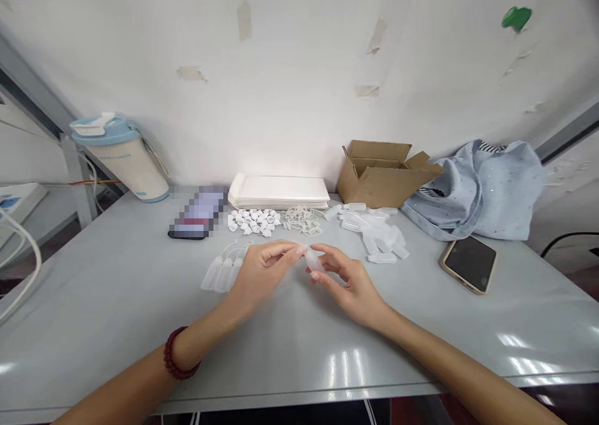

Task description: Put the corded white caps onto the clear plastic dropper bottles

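- Left hand [264, 276]: narrow pinch; thumb and forefinger meet at the neck of the held bottle. Any part between them is too small to tell.
- Right hand [349, 284]: narrow grip, holding a translucent plastic dropper bottle [314, 263] tilted above the table, between both hands.
- Grey metal-topped workbench [93, 300]: bears all items below.
- Three translucent plastic dropper bottles with thin cords [219, 274]: lying just beside the left hand.
- Loose heap of translucent plastic bottles [374, 236]: beyond the right hand.
- Pile of small white plastic caps [253, 221]: beside a tangle of clear elastic loops [303, 220].
- Open brown corrugated cardboard box [374, 185]: flaps raised; contents hidden.
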The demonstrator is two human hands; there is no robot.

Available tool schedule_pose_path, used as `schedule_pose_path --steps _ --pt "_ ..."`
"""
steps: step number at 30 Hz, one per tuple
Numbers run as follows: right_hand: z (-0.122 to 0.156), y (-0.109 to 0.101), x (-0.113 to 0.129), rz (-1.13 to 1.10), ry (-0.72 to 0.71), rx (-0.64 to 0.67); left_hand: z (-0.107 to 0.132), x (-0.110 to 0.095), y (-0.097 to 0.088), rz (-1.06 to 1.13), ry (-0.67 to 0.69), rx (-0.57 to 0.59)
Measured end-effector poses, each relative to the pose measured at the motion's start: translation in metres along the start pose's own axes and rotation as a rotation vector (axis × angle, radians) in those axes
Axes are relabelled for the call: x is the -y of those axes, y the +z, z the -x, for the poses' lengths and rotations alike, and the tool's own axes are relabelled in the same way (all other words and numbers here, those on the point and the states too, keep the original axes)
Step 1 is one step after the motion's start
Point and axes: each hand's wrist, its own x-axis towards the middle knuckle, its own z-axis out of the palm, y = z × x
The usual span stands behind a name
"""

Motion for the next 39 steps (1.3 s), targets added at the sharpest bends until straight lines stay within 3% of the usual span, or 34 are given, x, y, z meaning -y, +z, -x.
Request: schedule_pose_path --steps 5,13,18,22,29,35,39 --pt "-0.0001 0.0000 -0.0001 -0.008 0.019 0.016 -0.0016 0.0006 0.0004 -0.001 0.056 -0.020" --pt "0.0005 -0.0007 0.0008 -0.016 -0.001 0.008 -0.0015 -0.0011 0.0012 0.137 -0.132 0.018" --pt "0.0006 -0.0001 0.0011 0.035 -0.027 -0.003 -0.0022 -0.0010 -0.0005 0.191 -0.178 0.090" --pt "0.0003 -0.0001 0.0010 0.055 -0.064 -0.050 -0.0026 -0.0029 0.0011 0.126 -0.136 0.129" --pt "0.0022 0.0016 -0.0029 0.160 -0.141 -0.088 0.0023 -0.0007 0.0081 -0.047 -0.025 0.024" --pt "0.0035 0.0034 -0.0042 0.076 -0.133 -0.078 0.0015 0.0023 0.0050 0.042 -0.026 0.151" --pt "0.0029 0.0011 -0.0009 -0.008 -0.091 -0.062 -0.0002 0.0034 0.0019 0.102 -0.058 0.170"
